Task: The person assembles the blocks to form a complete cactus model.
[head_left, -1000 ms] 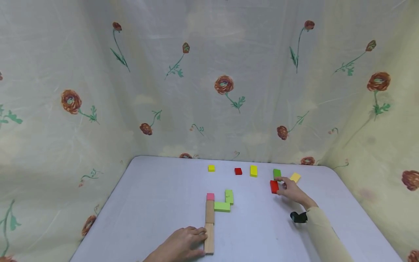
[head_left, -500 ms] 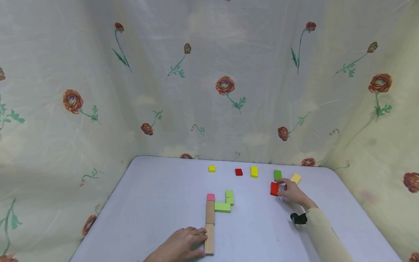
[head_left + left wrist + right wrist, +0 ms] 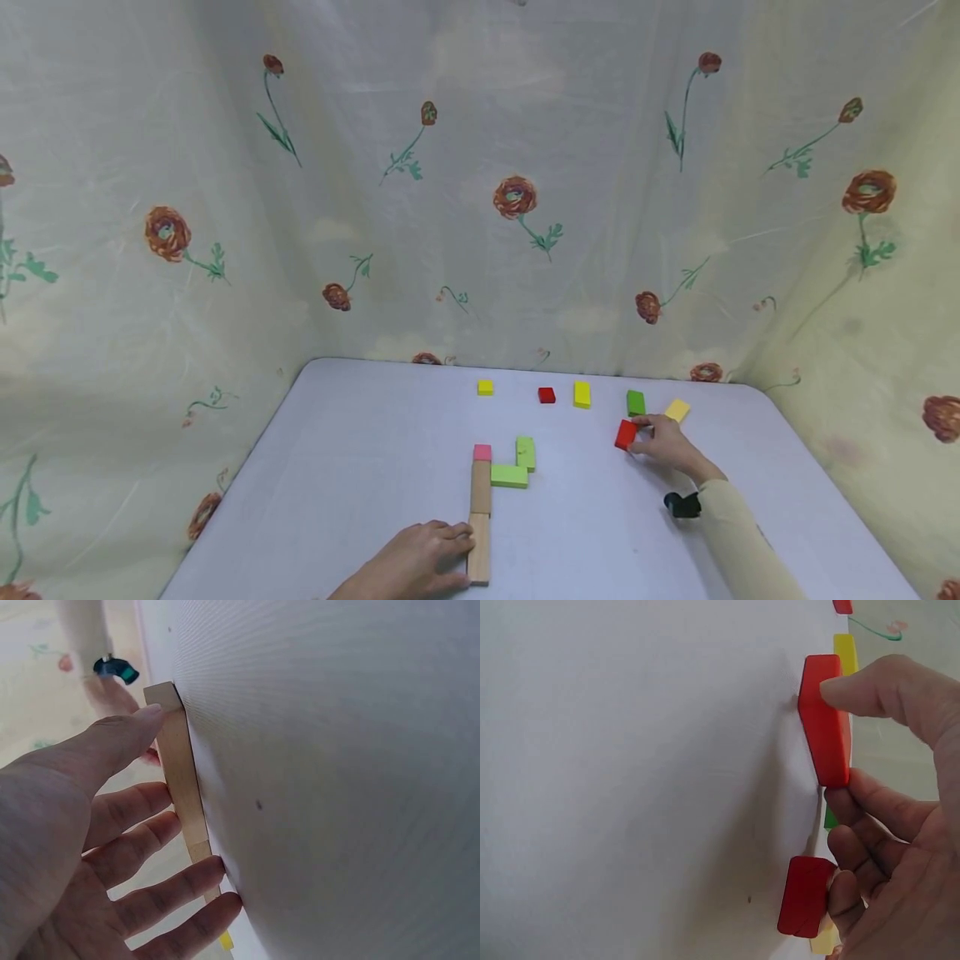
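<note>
In the head view, my right hand pinches a red block between thumb and fingers, just nearer than a dark green block. The right wrist view shows the thumb on one face of that red block; a second red block is by the little finger. My left hand touches the left side of the nearer wooden block. Its fingers are mostly straight along that side in the left wrist view. Another wooden block and a pink block continue the line.
Two light green blocks adjoin the line on its right. Farther back lie a small yellow block, a small red one, a taller yellow one and a pale yellow one. Floral cloth surrounds the white table.
The right hand has drawn the red block a little toward me and away from the green block, turning it slightly. The left hand stays in place.
</note>
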The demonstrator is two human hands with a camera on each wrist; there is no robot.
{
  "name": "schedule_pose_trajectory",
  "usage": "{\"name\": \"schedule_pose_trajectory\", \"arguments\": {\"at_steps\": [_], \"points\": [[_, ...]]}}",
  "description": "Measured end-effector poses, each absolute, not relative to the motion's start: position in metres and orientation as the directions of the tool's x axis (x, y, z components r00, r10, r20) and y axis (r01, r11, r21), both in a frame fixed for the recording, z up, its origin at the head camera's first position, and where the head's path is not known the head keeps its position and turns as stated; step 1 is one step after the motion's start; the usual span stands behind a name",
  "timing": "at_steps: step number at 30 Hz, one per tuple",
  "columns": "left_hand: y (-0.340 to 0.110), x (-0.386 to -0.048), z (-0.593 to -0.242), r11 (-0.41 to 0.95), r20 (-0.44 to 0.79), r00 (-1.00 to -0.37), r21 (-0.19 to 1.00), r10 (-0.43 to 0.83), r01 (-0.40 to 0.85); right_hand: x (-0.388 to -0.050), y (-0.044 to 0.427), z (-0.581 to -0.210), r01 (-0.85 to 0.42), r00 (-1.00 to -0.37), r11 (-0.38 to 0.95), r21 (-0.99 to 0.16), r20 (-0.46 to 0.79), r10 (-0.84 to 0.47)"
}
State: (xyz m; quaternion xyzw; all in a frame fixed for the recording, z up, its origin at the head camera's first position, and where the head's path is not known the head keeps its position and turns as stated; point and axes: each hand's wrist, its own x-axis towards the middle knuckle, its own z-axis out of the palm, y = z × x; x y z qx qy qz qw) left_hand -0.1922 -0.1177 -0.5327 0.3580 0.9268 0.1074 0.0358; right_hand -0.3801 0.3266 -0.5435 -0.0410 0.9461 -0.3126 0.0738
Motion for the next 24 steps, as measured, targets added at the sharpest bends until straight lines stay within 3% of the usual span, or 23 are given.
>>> {"name": "schedule_pose_trajectory", "arguments": {"at_steps": [24], "points": [[-0.121,-0.191,-0.532,0.696,0.060,-0.719,0.206,0.692,0.687,-0.392,0.240,-0.543,-0.047,-0.981,0.761,-0.647,-0.112,-0.156]]}}
